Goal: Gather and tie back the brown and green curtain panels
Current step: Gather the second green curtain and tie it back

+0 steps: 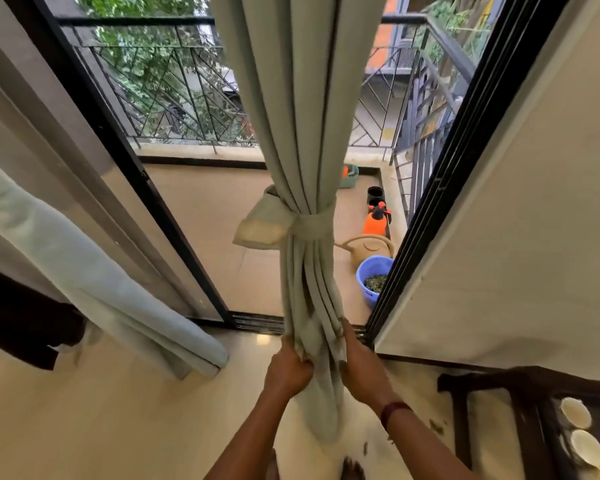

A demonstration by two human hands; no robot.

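A pale green curtain panel [302,98] hangs in the middle of the open balcony doorway, gathered into folds. A matching fabric tie-back [309,225] is wrapped round it at mid height, its loose end sticking out to the left. Below the tie, my left hand [290,367] grips the left folds of the lower bunch. My right hand [359,368] presses against the right side of the same bunch, fingers pointing up along the fabric. A second pale green panel [84,271] hangs loose at the left. No brown panel can be made out.
A black sliding door frame [125,161] stands at the left and another [465,161] at the right. On the balcony floor are a blue bucket [373,277], a beige watering can [371,249] and an orange sprayer [376,220]. A dark wooden table [534,410] with white cups is at the lower right.
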